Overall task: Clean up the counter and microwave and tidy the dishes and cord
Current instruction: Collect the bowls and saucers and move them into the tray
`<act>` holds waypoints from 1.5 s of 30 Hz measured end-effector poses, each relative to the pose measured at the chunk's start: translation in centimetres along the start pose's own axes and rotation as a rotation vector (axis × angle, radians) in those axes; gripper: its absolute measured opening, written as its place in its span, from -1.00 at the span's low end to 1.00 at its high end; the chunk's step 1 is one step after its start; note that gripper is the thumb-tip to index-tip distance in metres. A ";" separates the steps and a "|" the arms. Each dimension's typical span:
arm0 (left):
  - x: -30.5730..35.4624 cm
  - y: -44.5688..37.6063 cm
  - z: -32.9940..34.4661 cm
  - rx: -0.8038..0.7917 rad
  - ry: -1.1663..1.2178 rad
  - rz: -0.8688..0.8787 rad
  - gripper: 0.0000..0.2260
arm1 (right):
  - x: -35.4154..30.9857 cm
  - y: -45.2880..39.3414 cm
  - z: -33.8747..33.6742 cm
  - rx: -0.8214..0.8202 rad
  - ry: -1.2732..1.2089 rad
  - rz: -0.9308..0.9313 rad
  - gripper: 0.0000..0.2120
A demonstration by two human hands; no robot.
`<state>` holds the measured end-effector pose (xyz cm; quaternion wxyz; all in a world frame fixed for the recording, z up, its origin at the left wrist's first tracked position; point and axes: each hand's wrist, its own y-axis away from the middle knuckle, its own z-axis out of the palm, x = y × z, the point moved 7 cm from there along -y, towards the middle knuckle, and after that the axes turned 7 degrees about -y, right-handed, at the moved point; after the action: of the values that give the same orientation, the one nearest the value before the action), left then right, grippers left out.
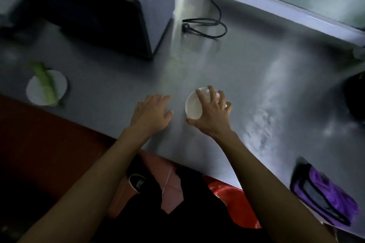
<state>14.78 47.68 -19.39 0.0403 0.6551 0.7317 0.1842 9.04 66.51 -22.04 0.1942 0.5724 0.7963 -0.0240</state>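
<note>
A small white bowl (192, 105) sits on the grey counter (256, 89) near its front edge. My right hand (212, 113) is spread over the bowl's top, fingers and thumb curled around its rim. My left hand (151, 113) lies flat on the counter just left of the bowl, holding nothing, fingers loosely together. The microwave (110, 6) stands at the back left. Its black cord (209, 25) trails from the window sill and lies looped on the counter, plug end beside the microwave. A white plate (33, 90) with a green vegetable (47, 85) rests at the left.
A purple cloth (325, 199) lies at the counter's front right corner. A dark round object (355, 98) sits at the right edge. The window frame (286, 10) runs along the back. Below the counter are a red basin (235, 201) and my shoe.
</note>
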 end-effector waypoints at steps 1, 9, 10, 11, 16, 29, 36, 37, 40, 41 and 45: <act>-2.2 1.1 0.1 0.003 0.012 -0.027 -0.48 | -2.2 0.1 0.6 -0.008 0.006 -0.022 0.00; -19.3 9.9 -1.2 0.056 0.093 -0.223 -0.46 | -20.0 0.7 5.6 -0.051 0.062 -0.230 0.00; -21.2 11.1 -1.5 0.076 0.091 -0.245 -0.47 | -22.2 0.7 6.0 -0.054 0.065 -0.254 -0.01; -23.1 12.3 -1.8 0.097 0.088 -0.269 -0.47 | -24.3 0.6 6.4 -0.055 0.068 -0.277 -0.02; -30.6 16.5 -2.9 0.159 0.104 -0.396 -0.49 | -33.4 0.3 8.0 -0.079 0.042 -0.389 -0.05; -43.5 15.5 -5.8 0.144 0.117 -0.563 -0.50 | -47.7 -8.2 11.0 -0.113 0.052 -0.574 -0.02; -48.9 11.5 -9.1 0.162 0.090 -0.602 -0.51 | -52.9 -13.9 11.4 -0.130 0.035 -0.590 -0.01; -49.4 11.1 -9.3 0.163 0.096 -0.602 -0.51 | -53.4 -14.5 11.4 -0.139 0.030 -0.586 0.00; -50.7 9.8 -9.8 0.159 0.112 -0.587 -0.50 | -54.6 -16.2 11.2 -0.138 0.016 -0.566 -0.01; -51.1 9.3 -10.0 0.156 0.115 -0.582 -0.50 | -54.8 -16.7 11.2 -0.139 0.018 -0.557 -0.01; -53.2 7.1 -10.2 0.140 0.122 -0.534 -0.48 | -55.5 -18.5 11.4 -0.133 0.025 -0.494 -0.01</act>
<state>25.76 -5.75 -17.34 -0.0022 0.4279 0.8904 0.1551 10.12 7.13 -17.33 0.2097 0.3466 0.9142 -0.0113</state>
